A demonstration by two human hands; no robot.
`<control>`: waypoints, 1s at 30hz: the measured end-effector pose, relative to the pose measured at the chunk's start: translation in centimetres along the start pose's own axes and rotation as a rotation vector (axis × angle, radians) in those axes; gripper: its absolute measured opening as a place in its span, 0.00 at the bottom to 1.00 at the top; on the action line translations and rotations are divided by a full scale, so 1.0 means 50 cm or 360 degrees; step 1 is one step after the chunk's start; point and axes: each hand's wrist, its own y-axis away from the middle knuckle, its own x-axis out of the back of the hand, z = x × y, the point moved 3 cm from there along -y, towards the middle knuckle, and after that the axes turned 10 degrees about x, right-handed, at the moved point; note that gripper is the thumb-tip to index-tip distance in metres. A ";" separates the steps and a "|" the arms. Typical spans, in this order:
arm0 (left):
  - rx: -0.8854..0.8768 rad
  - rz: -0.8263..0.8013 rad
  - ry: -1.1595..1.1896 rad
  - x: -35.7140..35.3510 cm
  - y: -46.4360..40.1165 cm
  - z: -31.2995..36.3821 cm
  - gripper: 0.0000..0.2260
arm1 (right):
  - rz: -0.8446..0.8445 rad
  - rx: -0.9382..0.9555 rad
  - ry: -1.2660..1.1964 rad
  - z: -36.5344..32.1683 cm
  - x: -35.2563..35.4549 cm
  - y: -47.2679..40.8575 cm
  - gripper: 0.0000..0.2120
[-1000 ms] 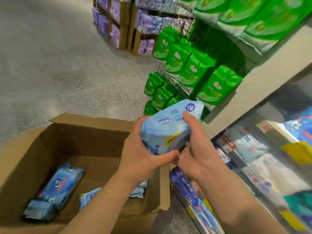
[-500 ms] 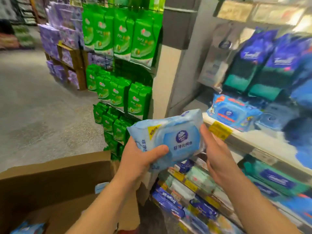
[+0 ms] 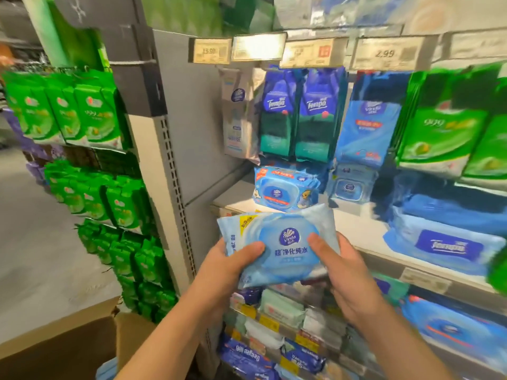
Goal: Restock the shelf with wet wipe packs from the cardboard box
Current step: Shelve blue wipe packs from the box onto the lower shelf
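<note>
The left hand (image 3: 219, 272) grips the left end of a pale blue soft plastic wet wipe pack (image 3: 277, 245) with a round blue lid, its thumb curled over the front face and its fingers hidden behind. The right hand (image 3: 348, 281) holds the pack's right end the same way, thumb pressed on the front near the printed lettering. The pack lies between the two hands, tilted slightly, raised in front of the pale shelf board (image 3: 356, 231) and just below its front edge. On that shelf, directly behind the pack, stands one light blue wipe pack with an orange-trimmed lid (image 3: 285, 187), and a second lidded blue pack (image 3: 351, 185) stands to its right. One large flat blue pack with a dark blue label (image 3: 444, 242) lies further right. Behind them stand two tall dark blue and teal tissue packs (image 3: 301, 113). Four price tags (image 3: 258, 46) can be counted along the shelf edge above. At the lower left a corner of the brown cardboard box (image 3: 63, 349) shows on the floor, and green packs (image 3: 63, 108) hang in rows on the rack left of the grey upright.
</note>
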 end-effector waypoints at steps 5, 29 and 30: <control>0.0000 -0.0029 -0.0113 -0.021 -0.045 0.007 0.26 | 0.0043 0.0058 0.0138 -0.017 0.044 -0.021 0.31; -0.0368 -0.0237 -0.0802 0.081 -0.409 0.176 0.21 | 0.0107 0.0441 0.0711 0.013 -0.034 -0.318 0.37; -0.0376 -0.0240 -0.0830 0.085 -0.421 0.174 0.22 | 0.0107 0.0429 0.0703 0.024 -0.035 -0.328 0.41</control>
